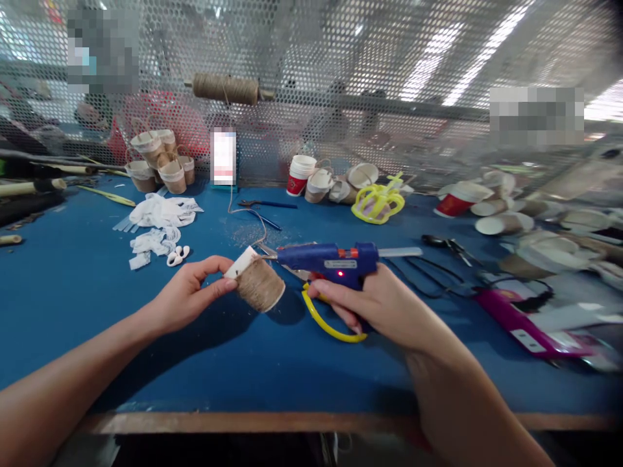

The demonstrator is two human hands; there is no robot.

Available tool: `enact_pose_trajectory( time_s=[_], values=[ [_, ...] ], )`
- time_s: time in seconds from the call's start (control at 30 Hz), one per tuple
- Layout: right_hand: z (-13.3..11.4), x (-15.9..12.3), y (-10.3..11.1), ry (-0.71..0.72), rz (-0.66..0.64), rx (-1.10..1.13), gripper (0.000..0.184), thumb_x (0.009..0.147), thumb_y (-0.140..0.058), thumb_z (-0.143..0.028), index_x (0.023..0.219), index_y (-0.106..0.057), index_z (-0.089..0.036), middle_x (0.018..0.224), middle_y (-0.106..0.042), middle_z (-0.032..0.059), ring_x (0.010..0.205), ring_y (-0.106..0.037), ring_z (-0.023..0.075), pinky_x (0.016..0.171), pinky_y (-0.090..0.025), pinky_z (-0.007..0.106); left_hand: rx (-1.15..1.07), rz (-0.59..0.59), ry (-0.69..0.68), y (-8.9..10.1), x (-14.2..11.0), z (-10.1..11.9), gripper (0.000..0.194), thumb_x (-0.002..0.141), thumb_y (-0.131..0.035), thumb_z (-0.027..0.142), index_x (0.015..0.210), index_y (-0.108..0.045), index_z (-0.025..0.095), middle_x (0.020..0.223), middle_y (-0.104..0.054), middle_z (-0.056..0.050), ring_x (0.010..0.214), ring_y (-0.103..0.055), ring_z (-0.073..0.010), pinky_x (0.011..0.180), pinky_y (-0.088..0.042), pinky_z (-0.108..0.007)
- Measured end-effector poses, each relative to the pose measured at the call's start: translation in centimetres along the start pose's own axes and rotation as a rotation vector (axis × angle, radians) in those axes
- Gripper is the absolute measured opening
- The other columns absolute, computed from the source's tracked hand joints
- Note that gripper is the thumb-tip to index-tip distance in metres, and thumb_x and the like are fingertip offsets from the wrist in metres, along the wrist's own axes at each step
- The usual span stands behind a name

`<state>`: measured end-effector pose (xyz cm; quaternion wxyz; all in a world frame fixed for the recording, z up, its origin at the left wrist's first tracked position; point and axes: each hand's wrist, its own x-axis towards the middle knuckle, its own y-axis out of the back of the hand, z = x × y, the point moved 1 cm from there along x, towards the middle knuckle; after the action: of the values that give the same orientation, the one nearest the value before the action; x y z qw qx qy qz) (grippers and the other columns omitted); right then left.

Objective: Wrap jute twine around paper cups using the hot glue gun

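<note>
So the person's got a small twine-wrapped cup [263, 285] in the left hand [199, 288], thumb and fingers pinched on the bare white band at one end. The cup is tilted, held just above the blue table [195, 370], near the middle. The right hand [370, 298] has its fingers wrapped around the grip of a blue glue gun [318, 259], with the nozzle right up by the cup's upper edge. Can't tell if it's actually touching.

As for writing: the gun has a pale label [341, 264] on its side, but the print is too small to read. A red light glows just below it, and a clear glue stick pokes out the back. The red paper cups [300, 175] at the far side have some light print, nothing legible. The magenta thing [530, 340] on the right has a white label too, but that's a blur. The phone-like screen [223, 155] at the far side is pixelated out.

A strand of twine runs from the spool [226, 89] on the mesh down to the cup. Yellow-handled scissors [331, 327] lie beneath the gun, with white lace [160, 211] and little twine baskets [170, 175] over on the left.
</note>
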<state>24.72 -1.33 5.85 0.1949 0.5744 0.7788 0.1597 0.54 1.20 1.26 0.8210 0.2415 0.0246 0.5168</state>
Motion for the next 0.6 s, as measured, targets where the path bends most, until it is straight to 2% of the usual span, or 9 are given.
enact_pose_trajectory(
  time_s=[0.13,0.2,0.27,0.37,0.47,0.6],
  values=[
    [0.4,0.6,1.3,-0.031,-0.019,0.156,0.029,0.071,-0.06,-0.035,0.053,-0.048,-0.017,0.037,-0.043,-0.0057,0.034,-0.038,0.0057,0.038,-0.031,0.021,-0.011,0.146,0.108,0.4,0.2,-0.6,0.016,0.077,-0.051,0.03,0.076,-0.057,0.015,0.072,-0.058,0.0,0.067,-0.05,-0.0135,0.066,-0.039,-0.024],
    [0.8,1.3,2.2,-0.052,0.087,0.229,0.028,0.067,-0.064,-0.032,0.052,-0.048,-0.016,0.043,-0.048,-0.0037,0.04,-0.044,0.0062,0.041,-0.034,0.02,-0.069,0.209,0.181,0.5,0.4,-1.0,0.019,0.076,-0.052,0.033,0.077,-0.056,0.015,0.071,-0.057,0.001,0.066,-0.049,-0.0131,0.064,-0.038,-0.023],
    [1.4,2.2,3.0,-0.078,0.252,0.271,0.019,0.066,-0.066,-0.029,0.061,-0.055,-0.015,0.053,-0.055,-0.0021,0.047,-0.049,0.0069,0.047,-0.04,0.019,-0.136,0.272,0.22,0.6,0.5,-1.3,0.02,0.074,-0.053,0.035,0.076,-0.056,0.015,0.07,-0.055,0.001,0.066,-0.048,-0.0127,0.063,-0.038,-0.022],
    [2.8,4.1,4.1,-0.159,0.397,0.137,0.014,0.072,-0.059,-0.025,0.064,-0.056,-0.014,0.061,-0.058,-0.0001,0.051,-0.05,0.0058,0.049,-0.041,0.017,-0.195,0.322,0.236,0.8,0.6,-1.4,0.02,0.073,-0.055,0.036,0.074,-0.055,0.016,0.069,-0.055,0.002,0.067,-0.047,-0.0124,0.063,-0.037,-0.021],
    [4.7,6.0,4.6,-0.225,0.426,0.035,0.022,0.076,-0.055,-0.024,0.057,-0.054,-0.013,0.055,-0.056,0.0005,0.043,-0.045,0.0044,0.042,-0.037,0.016,-0.163,0.323,0.236,0.7,0.6,-1.3,0.021,0.072,-0.055,0.037,0.074,-0.056,0.016,0.069,-0.055,0.002,0.067,-0.047,-0.0131,0.061,-0.037,-0.021],
    [7.0,7.5,4.7,-0.312,0.456,-0.157,0.031,0.078,-0.052,-0.034,0.053,-0.052,-0.014,0.044,-0.051,0.0003,0.037,-0.045,0.0068,0.04,-0.038,0.019,-0.091,0.279,0.217,0.4,0.4,-0.9,0.024,0.073,-0.053,0.039,0.075,-0.055,0.016,0.067,-0.055,0.001,0.064,-0.048,-0.0136,0.059,-0.036,-0.022]
  ],
)
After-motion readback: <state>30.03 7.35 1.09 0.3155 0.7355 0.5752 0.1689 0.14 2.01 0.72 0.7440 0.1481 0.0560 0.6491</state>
